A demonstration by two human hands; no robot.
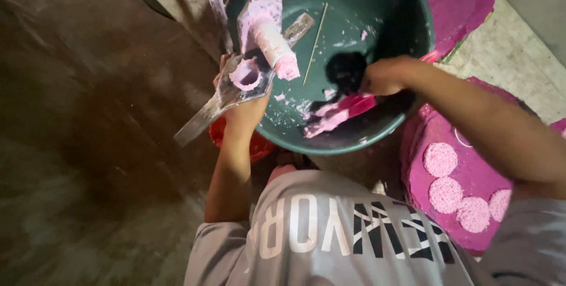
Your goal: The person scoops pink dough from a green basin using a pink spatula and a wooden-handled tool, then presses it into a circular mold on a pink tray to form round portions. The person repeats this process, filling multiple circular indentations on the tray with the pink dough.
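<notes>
Left hand (243, 104) grips a metal press (250, 77) from below, fingers wrapped round its flat handle, holding it over the near rim of a big green basin (377, 24). Pink dough cakes the press: a ring of it sits in the round cup, and a dough-smeared plunger (272, 41) hangs tilted just above that cup, its pink tip pointing down into the basin. Right hand (383, 77) reaches in from the other side, closed round a pink scraper (342, 112) that lies along the basin's bottom, touching the smeared inside wall. How tight that grip is, hard to tell, the fist is in shadow and a bit blurred. A thin stick (315, 41) rests slanted against the basin's inner wall, between the press and the right hand. Flecks of pink dough dot the green bottom. Under the left wrist, a red bowl (259, 144) peeks out beside the basin. Off to the right, a round pink-covered tray (424, 192) carries several pale pink dough discs (441, 159) laid close together. Grey shirt (330, 233) fills the bottom of the view.
</notes>
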